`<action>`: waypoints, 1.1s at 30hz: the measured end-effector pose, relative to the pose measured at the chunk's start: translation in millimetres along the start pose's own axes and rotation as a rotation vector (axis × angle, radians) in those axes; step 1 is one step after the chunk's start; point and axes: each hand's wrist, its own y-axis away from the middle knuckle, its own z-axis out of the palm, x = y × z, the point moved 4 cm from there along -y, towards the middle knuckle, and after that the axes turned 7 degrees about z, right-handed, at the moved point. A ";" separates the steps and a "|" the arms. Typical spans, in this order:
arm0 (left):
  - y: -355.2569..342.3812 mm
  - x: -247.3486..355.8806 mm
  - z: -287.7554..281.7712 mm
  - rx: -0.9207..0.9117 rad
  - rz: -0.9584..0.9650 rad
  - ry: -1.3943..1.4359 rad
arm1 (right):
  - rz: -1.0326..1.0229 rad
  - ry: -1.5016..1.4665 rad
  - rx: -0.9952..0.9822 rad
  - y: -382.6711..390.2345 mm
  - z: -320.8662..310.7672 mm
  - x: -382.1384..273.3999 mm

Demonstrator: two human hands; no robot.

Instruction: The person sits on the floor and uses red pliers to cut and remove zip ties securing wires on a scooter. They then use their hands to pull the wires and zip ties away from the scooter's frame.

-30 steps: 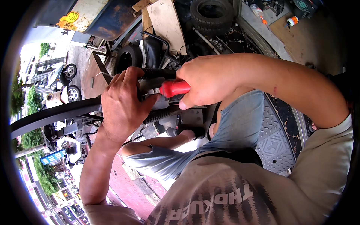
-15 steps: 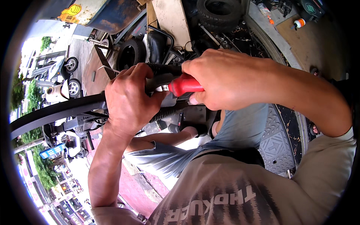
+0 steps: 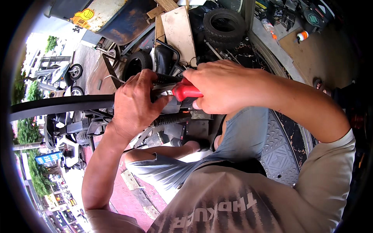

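My right hand (image 3: 221, 87) is closed round the red handles of a pair of pliers (image 3: 186, 92). Their metal jaws point left and meet a dark part of the vehicle in front of me; what they bite on is too small to tell. Just left of the jaws, my left hand (image 3: 136, 101) has its fingers wrapped over the end of a long black curved bar (image 3: 62, 105), thumb towards the jaws. Below both hands runs a black ribbed spring or sleeve (image 3: 171, 119). My fingers hide much of the working spot.
Loose tyres (image 3: 224, 27), a wooden board (image 3: 179, 33) and a rusty blue bin (image 3: 124, 21) crowd the far side. Parked scooters (image 3: 64, 73) stand at the left. A metal tread plate (image 3: 280, 155) lies right of my knee, with an orange-capped bottle (image 3: 302, 36) at the far right.
The view has shifted slightly. The pliers' handles have spread or turned, so a second red handle now shows above the first. Both hands keep their holds.
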 end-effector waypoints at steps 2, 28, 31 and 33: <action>0.4 -1.6 0.2 0.005 -0.030 0.038 | -0.010 -0.004 0.049 0.1 0.6 2.3; -7.7 -3.2 10.7 0.012 0.021 -0.002 | 0.004 0.164 0.335 -5.6 -3.8 5.1; -6.7 -4.4 11.8 0.002 0.027 -0.014 | 0.013 0.111 0.348 -2.6 -3.0 6.9; -8.0 -3.5 10.9 0.003 0.039 -0.025 | 0.010 0.086 0.329 -2.1 -3.1 6.8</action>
